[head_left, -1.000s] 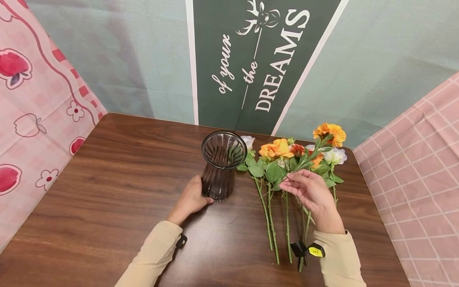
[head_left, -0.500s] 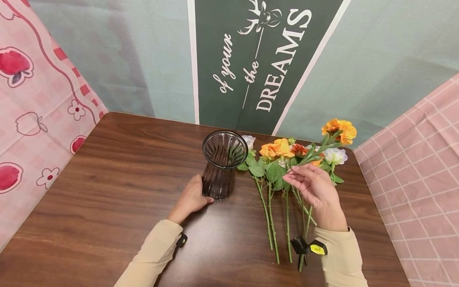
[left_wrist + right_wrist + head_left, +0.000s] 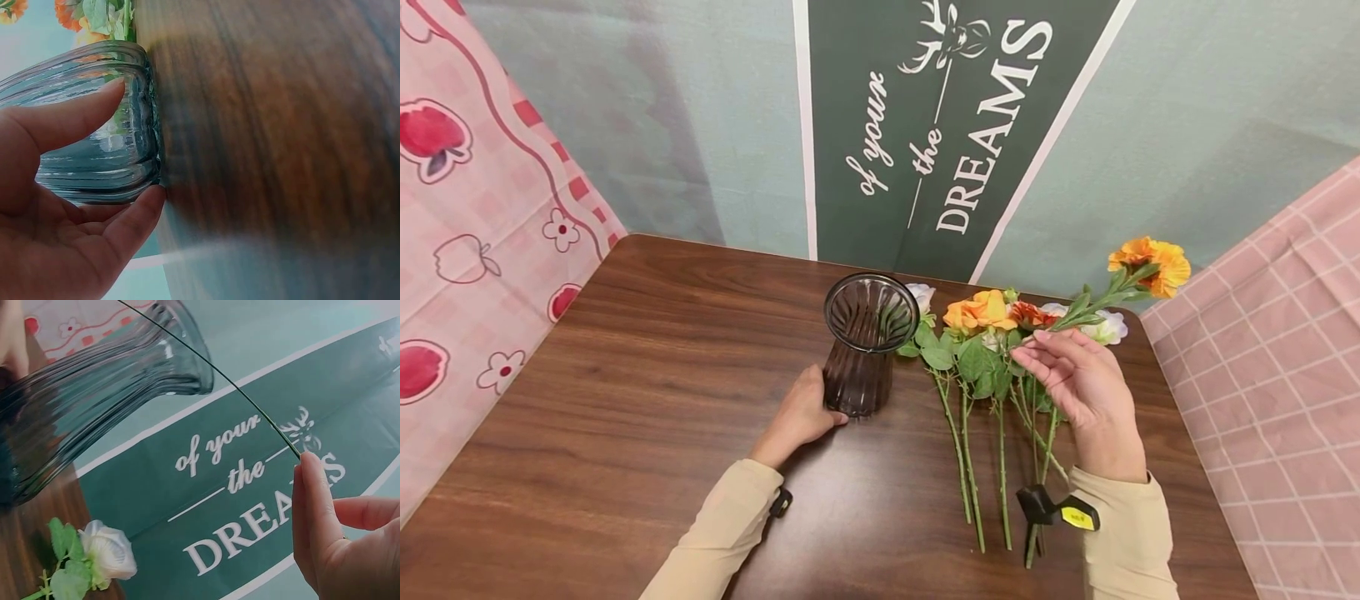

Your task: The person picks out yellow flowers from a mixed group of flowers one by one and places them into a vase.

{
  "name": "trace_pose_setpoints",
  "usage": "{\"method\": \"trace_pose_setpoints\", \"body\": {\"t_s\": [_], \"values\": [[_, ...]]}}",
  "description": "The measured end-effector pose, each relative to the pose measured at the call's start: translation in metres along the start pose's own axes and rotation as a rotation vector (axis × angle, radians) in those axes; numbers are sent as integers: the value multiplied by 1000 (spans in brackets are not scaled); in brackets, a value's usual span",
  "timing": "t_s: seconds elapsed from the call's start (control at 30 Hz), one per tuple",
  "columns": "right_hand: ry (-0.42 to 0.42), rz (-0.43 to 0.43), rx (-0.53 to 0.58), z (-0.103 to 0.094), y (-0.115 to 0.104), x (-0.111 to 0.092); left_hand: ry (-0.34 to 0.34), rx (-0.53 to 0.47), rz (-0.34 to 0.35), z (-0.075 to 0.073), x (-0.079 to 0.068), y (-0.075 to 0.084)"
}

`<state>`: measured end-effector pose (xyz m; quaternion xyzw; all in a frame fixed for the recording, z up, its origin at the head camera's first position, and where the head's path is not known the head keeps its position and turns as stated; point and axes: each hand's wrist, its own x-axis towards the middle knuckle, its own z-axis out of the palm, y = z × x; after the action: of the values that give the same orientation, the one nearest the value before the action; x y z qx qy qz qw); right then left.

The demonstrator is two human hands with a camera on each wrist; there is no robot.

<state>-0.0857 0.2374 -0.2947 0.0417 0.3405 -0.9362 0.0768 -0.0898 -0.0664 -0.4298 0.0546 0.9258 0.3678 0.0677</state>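
Low on a dark, ribbed glass vase [image 3: 859, 379], my left hand [image 3: 801, 415] grips its side. The left wrist view shows my thumb on the glass [image 3: 103, 140] and my fingers curled round near its base. My right hand [image 3: 1086, 392] pinches the stem of an orange carnation-like flower [image 3: 1153, 268] between thumb and fingertips. Its bloom points up and right, above the other flowers. Across the right wrist view the thin stem [image 3: 234, 387] runs up from my fingertips, overlapping the mouth of the vase.
Several flowers lie right of the vase, among them an orange rose [image 3: 981, 311], a dark-orange bloom [image 3: 1030, 314] and a white one [image 3: 1107, 328], stems toward me. They rest on a brown wooden table [image 3: 662, 375]. A green lettered banner [image 3: 917, 125] hangs behind, with pink cloths at both sides.
My right hand has moved right and slightly up, carrying the orange flower away from the vase. The left hand and vase stay in place.
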Motion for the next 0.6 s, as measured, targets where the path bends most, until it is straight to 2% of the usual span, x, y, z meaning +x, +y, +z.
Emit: {"method": "trace_pose_setpoints", "body": {"t_s": [0.33,0.6], "values": [[12,-89,18,19,-8,-4,0,-7,-2,0,0,0],[-31,-116,47,33,-15,-3,-5,-10,-10,0,0,0]]}}
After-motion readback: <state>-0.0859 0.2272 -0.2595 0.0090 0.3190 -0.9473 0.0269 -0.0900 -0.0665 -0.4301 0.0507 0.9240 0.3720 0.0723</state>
